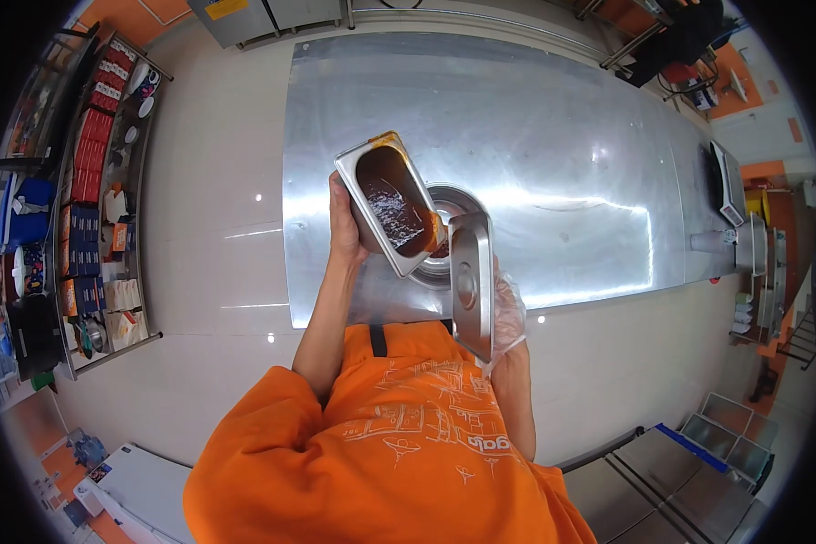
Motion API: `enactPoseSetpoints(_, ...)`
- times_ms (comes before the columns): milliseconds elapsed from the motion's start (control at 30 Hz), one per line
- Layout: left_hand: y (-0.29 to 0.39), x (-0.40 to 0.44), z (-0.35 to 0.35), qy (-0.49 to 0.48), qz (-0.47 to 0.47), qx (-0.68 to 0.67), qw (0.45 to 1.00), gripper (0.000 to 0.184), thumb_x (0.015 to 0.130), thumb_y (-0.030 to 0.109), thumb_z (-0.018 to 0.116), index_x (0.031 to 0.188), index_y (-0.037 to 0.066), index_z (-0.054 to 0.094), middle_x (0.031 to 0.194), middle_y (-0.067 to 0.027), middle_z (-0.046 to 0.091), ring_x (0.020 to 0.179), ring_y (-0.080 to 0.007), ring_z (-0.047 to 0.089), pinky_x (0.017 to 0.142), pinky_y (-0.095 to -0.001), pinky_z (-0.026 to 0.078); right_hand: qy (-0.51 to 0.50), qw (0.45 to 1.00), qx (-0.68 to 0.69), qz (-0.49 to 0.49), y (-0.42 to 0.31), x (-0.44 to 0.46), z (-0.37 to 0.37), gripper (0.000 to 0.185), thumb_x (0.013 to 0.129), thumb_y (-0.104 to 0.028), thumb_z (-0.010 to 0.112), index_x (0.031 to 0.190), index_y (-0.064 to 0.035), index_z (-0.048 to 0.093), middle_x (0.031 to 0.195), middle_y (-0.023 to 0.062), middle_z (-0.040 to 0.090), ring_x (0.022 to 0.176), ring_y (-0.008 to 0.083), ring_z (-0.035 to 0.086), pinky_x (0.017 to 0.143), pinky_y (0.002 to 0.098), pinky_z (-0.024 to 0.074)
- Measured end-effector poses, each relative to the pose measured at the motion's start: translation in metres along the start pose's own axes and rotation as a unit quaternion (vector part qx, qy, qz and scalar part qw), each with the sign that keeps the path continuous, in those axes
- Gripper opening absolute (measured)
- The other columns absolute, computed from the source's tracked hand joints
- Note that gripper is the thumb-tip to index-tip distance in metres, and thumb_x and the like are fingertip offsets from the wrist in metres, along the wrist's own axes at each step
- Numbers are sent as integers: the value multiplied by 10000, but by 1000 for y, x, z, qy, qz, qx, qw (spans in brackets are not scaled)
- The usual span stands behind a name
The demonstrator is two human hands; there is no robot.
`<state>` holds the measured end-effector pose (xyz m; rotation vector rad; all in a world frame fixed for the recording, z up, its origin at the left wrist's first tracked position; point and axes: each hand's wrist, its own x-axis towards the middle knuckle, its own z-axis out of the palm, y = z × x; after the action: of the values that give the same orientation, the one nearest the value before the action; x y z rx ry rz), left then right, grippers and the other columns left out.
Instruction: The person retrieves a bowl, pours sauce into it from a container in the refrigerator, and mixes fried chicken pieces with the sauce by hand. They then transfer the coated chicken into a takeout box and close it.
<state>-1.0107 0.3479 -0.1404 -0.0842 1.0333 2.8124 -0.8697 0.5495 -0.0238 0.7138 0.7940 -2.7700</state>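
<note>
A deep rectangular steel food pan (364,210) is tilted over the table, with dark brown sauce (394,213) inside and orange-brown smears on its rim. My left hand (344,222) is closed around its left side. Below and partly hidden by the pan is a round steel bowl (467,198); some reddish-brown sauce shows at the pan's lower right corner, above the bowl. My right hand (510,313), in a clear plastic glove, grips a steel pan lid (473,313) held on edge beside the pan. The lid hides most of the right fingers.
The bowl stands on a large steel table (562,136) near its front edge. A clear cup (707,241) lies toward the right end. At left is a shelf rack (113,349) with boxes (91,150); steel cabinets (671,462) are behind me at right.
</note>
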Motion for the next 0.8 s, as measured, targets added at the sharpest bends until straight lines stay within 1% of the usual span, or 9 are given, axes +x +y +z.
enactPoseSetpoints(100, -4, 0, 4, 31, 11, 18, 999, 720, 980, 647, 382, 1384, 61, 485, 1245, -129, 622, 1098, -248, 640, 943, -407, 553, -21, 997, 77, 14, 11, -6, 3, 437, 972, -138, 604, 1384, -84, 467, 1155, 36, 610, 969, 113, 620, 825, 215, 536)
enactPoseSetpoints(200, -5, 1, 3, 15, 5, -29, 999, 581, 982, 576, 469, 1324, 112, 403, 1269, -112, 556, 1121, -222, 614, 930, -390, 564, -3, 998, 62, 6, 18, 0, -12, 425, 964, -162, 619, 1359, -81, 486, 1086, 39, 628, 902, 124, 641, 768, 235, 557)
enactPoseSetpoints(267, -6, 0, 6, 27, 6, -40, 999, 575, 994, 569, 453, 1335, 107, 419, 1264, -110, 569, 1117, -227, 619, 932, -392, 561, 3, 1000, 16, -23, 17, 1, -16, 394, 967, -170, 613, 1337, -78, 513, 1033, 39, 643, 864, 132, 651, 730, 248, 566)
enactPoseSetpoints(367, -1, -2, 14, 36, -1, -53, 998, 600, 1000, 578, 431, 1355, 94, 443, 1257, -115, 590, 1115, -237, 623, 938, -395, 555, 169, 985, 36, -6, 15, -3, -23, 282, 969, -178, 604, 1229, -71, 577, 942, 40, 653, 788, 137, 655, 649, 266, 571)
enactPoseSetpoints(467, 2, -7, 24, 52, -10, -59, 997, 667, 994, 614, 402, 1374, 70, 468, 1257, -126, 608, 1115, -247, 624, 948, -393, 545, 203, 977, 43, 40, 16, -9, -39, 191, 976, -194, 590, 1125, -75, 606, 898, 45, 657, 763, 152, 658, 615, 278, 573)
enactPoseSetpoints(500, 1, -8, 25, 54, -13, -64, 996, 672, 993, 617, 401, 1374, 68, 469, 1260, -127, 606, 1115, -247, 625, 950, -394, 543, 160, 986, 44, 31, 18, -13, -42, 164, 988, -219, 569, 1075, -83, 602, 887, 51, 655, 722, 166, 658, 589, 294, 575)
enactPoseSetpoints(567, 0, -8, 24, 40, -24, -72, 996, 657, 993, 614, 403, 1376, 83, 455, 1271, -122, 595, 1123, -249, 619, 957, -398, 540, 142, 955, -242, -98, 27, -28, -37, 182, 996, -238, 551, 1081, -84, 601, 875, 53, 654, 718, 170, 659, 588, 299, 577)
enactPoseSetpoints(667, -8, -5, 19, 58, 6, -48, 997, 628, 996, 601, 414, 1381, 104, 431, 1290, -112, 574, 1143, -247, 606, 962, -399, 536, 143, 989, -7, 44, 11, -34, -13, 179, 1004, -230, 523, 1078, -84, 595, 886, 63, 648, 718, 173, 660, 589, 309, 583)
enactPoseSetpoints(800, -13, -1, 9, 48, 18, -14, 999, 655, 985, 618, 414, 1388, 102, 433, 1303, -108, 566, 1161, -247, 594, 982, -403, 522, 167, 983, 29, 78, 15, -30, -24, 217, 997, -215, 539, 1156, -81, 605, 938, 60, 648, 746, 156, 657, 608, 296, 585)
